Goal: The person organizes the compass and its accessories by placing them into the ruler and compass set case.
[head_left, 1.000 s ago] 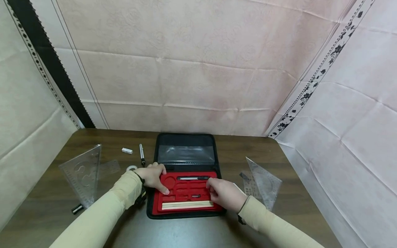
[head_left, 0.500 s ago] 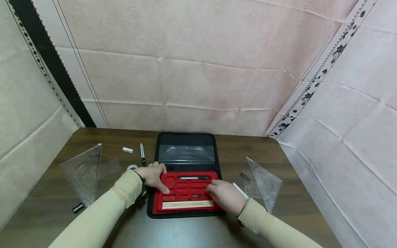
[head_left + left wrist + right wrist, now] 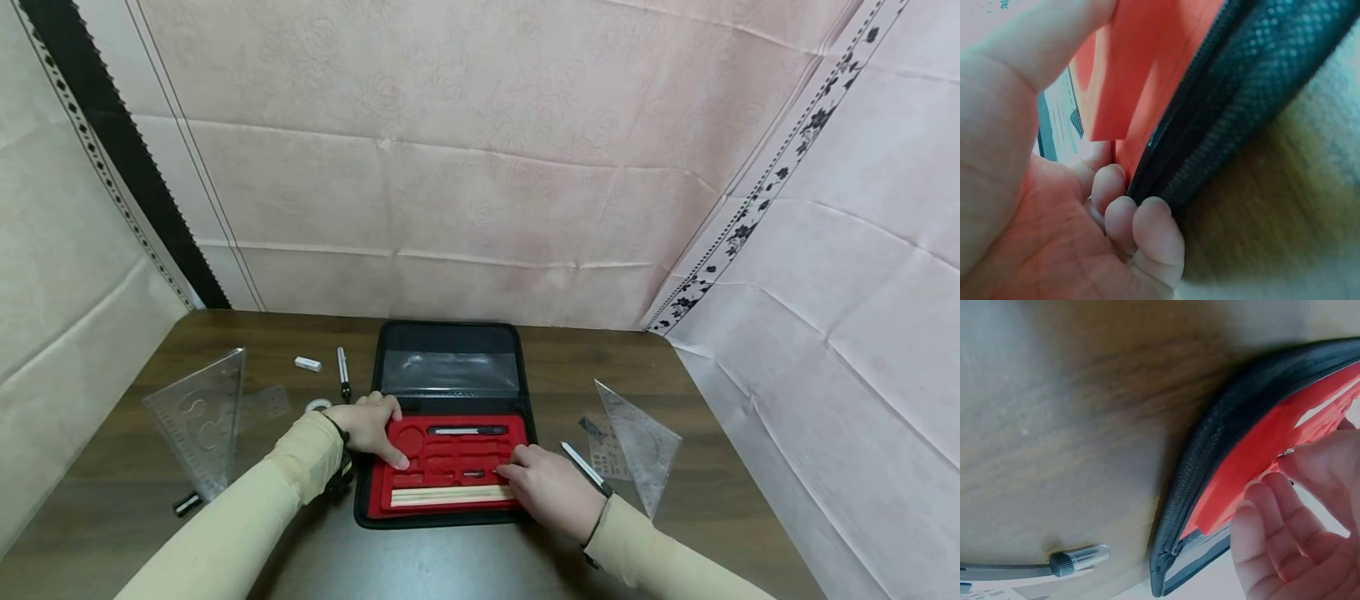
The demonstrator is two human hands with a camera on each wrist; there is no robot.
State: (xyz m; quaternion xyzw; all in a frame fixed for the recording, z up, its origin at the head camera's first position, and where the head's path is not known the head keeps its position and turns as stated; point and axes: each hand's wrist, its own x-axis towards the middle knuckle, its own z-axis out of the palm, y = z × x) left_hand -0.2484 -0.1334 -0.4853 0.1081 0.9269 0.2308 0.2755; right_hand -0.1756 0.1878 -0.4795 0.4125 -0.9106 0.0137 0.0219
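We're logging the left hand as grasping the left side of the open black zip case, thumb lying over the red plastic tray, other fingers curling against the case edge. The right hand is touching the tray's right side, fingers bending; we're not managing to tell whether its fingertips are pinching anything. The tray is sitting in the case's near half, mid-worktop. It's holding a slim black-and-silver tool at the back, a small black piece near the right fingertips, and long cream strips at the front. A silver-and-black pen-shaped tool is lying beside the right wrist.
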